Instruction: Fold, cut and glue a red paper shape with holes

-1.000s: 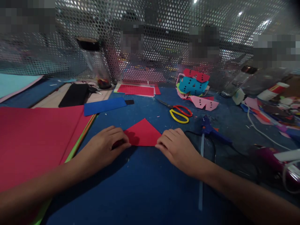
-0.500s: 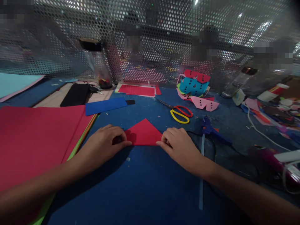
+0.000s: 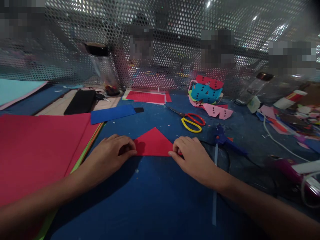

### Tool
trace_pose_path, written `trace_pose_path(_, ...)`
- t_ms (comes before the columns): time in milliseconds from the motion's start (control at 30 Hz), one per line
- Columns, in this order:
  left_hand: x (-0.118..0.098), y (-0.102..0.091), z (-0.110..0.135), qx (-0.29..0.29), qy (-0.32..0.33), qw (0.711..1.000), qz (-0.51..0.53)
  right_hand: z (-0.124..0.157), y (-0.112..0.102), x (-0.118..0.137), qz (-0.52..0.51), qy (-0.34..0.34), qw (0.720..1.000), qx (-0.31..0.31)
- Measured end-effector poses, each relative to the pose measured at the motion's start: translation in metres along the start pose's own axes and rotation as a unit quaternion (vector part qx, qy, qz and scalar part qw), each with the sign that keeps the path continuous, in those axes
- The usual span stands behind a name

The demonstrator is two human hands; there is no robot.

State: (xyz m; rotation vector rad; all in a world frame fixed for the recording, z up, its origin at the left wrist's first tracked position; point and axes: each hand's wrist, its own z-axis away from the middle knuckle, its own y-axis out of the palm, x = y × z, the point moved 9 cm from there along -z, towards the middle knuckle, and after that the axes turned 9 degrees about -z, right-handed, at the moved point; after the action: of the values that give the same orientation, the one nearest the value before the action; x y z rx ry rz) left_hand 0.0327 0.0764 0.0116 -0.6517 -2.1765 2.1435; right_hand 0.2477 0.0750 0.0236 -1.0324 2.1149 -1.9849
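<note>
A red sheet folded into a triangle [image 3: 154, 144] lies on the blue table [image 3: 140, 203], its peak pointing away from me and its long straight edge toward me. My left hand [image 3: 115, 149] pinches its left corner between thumb and curled fingers. At the opposite corner, my right hand [image 3: 189, 155] grips it the same way. Both corner tips are hidden under my fingers. Scissors [image 3: 192, 122] with one red and one yellow handle lie beyond my right hand. Just right of that hand is a blue glue gun [image 3: 225, 139] with a clear glue stick [image 3: 214, 206] in it.
Large red sheets [image 3: 37, 150] are stacked at left, near a blue strip [image 3: 112, 114] and a black phone [image 3: 80, 102]. Cut paper masks [image 3: 207, 92] lean against the perforated metal screen [image 3: 160, 43]. Bottles, paper scraps [image 3: 282, 123] and a white cord [image 3: 277, 140] occupy the right side.
My left thumb has slid slightly left along the folded edge toward the corner. My right hand has barely shifted, and the triangle stays in place.
</note>
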Motion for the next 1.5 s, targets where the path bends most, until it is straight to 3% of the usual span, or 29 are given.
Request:
trace_pose_path(367, 0.009, 0.001, -0.002, 0.022, -0.022, 1.000, 0.002, 0.002, 0.003, -0.006, -0.054, 0.009, 0.998, 0.015)
trace_pose_path(633, 0.018, 0.001, -0.005, 0.059, -0.046, 0.997, 0.026, 0.000, 0.002, -0.011, -0.092, -0.006, 0.993, 0.068)
trace_pose_path(1000, 0.033, 0.012, -0.015, 0.120, 0.006, 0.989, 0.092, -0.002, -0.003, -0.024, -0.169, 0.014, 0.978, 0.121)
trace_pose_path(1500, 0.031, -0.001, -0.019, 0.178, 0.045, 0.980, 0.078, -0.006, -0.004, -0.037, -0.193, -0.030, 0.966, 0.166)
